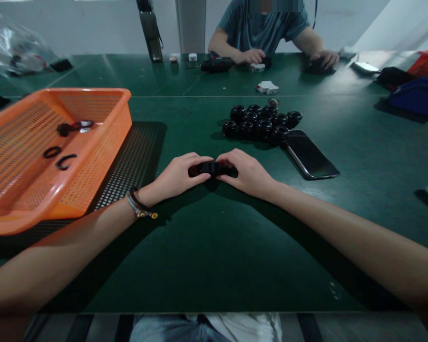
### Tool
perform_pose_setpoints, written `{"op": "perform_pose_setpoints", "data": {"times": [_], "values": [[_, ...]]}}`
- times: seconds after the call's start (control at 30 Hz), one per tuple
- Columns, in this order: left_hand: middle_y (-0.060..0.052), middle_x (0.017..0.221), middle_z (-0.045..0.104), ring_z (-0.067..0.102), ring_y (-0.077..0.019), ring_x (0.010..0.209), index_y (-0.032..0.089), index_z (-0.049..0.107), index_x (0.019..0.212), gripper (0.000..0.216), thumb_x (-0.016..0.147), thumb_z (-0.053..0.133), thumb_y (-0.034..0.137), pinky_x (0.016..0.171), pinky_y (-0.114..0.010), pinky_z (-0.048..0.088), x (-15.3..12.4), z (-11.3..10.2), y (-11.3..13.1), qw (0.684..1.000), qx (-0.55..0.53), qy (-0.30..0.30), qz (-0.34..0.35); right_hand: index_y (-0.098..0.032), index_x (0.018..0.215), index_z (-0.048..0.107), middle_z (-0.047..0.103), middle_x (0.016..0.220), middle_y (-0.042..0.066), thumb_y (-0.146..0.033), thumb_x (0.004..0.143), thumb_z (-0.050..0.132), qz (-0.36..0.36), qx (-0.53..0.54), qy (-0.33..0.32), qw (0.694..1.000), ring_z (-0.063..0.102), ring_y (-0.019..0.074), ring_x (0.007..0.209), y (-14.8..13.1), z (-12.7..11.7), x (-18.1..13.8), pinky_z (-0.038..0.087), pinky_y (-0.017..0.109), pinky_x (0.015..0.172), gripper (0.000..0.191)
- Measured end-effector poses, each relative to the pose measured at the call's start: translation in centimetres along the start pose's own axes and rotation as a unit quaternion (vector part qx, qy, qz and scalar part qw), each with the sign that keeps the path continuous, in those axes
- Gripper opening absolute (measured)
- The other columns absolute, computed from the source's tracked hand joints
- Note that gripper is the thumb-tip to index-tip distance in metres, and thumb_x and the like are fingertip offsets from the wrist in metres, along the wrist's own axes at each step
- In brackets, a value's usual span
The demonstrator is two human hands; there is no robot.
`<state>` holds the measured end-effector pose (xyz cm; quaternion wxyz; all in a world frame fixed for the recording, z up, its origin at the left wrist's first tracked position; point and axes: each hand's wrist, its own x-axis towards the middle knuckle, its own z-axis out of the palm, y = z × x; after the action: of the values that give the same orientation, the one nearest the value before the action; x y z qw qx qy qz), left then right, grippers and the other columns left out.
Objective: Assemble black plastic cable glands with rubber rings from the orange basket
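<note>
Between my two hands is a small black part [209,168], just above the green table, its ends partly covered by my fingers. My left hand [180,173] pinches its left end between thumb and fingers. From the other side, my right hand [248,172] grips the right end the same way. The part's exact kind is too dark to make out. Beyond my right hand sits a cluster of black round parts [264,124], several of them, with shiny ring-like tops. A smartphone [313,154] lies face up against the cluster's right side.
At left stands an orange perforated basket [110,156] with a few black rings [52,152] and a dark piece. Across the green table [214,266] are a cordless drill [217,64], a bottle [150,33], a white part [267,87] and a seated person [264,28]. Blue bin [419,97] at right.
</note>
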<state>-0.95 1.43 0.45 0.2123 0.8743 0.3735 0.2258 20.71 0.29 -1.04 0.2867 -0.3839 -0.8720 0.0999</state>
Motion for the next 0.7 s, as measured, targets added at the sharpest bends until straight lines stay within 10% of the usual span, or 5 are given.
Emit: {"op": "perform_pose_setpoints", "data": {"times": [0.7], "values": [[-0.006, 0.104, 0.066, 0.06, -0.017, 0.085, 0.017, 0.063, 0.12, 0.038, 0.085, 0.06, 0.031, 0.078, -0.03, 0.049, -0.03, -0.03, -0.02, 1.0, -0.006, -0.003, -0.008, -0.017, 0.1, 0.061, 0.068, 0.093, 0.008, -0.02, 0.08, 0.065, 0.014, 0.0, -0.021, 1.0, 0.061, 0.0233, 0.087, -0.09, -0.1, 0.19, 0.049, 0.037, 0.073, 0.02]]}}
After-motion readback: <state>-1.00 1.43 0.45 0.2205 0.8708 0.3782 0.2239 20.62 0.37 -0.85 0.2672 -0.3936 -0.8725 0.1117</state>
